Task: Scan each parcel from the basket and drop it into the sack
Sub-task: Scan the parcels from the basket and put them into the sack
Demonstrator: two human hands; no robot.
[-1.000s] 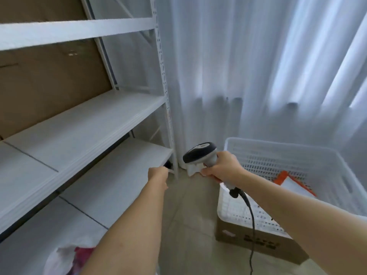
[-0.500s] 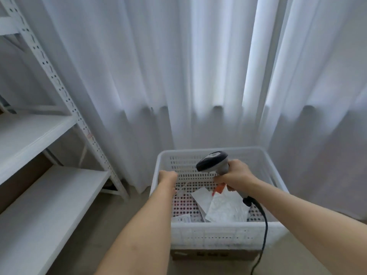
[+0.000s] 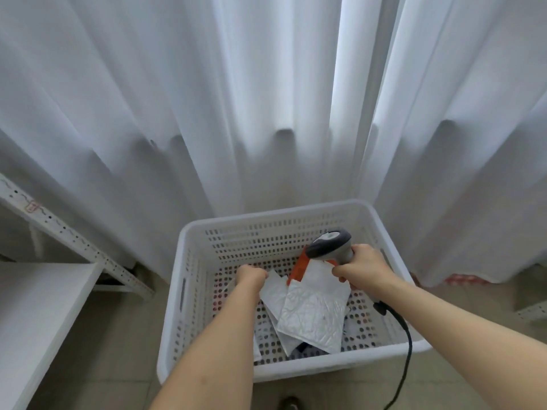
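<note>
Left fingers (image 3: 257, 273) round a white parcel (image 3: 275, 292) in the basket (image 3: 174, 306), right fingers (image 3: 340, 272) round the scanner (image 3: 330, 248).

Both forearms extended forward and down into the white basket (image 3: 189, 279).

Left hand (image 3: 251, 275): fingers curled, knuckles up, low inside the basket toward its left half, pinching the upper corner of a white parcel (image 3: 273, 294). Right hand (image 3: 359, 266): held higher, over the basket's right half near the far wall, wrapped round the handle of the scanner (image 3: 330, 247). Both forearms bare, converging from the basket's near rim.
</note>
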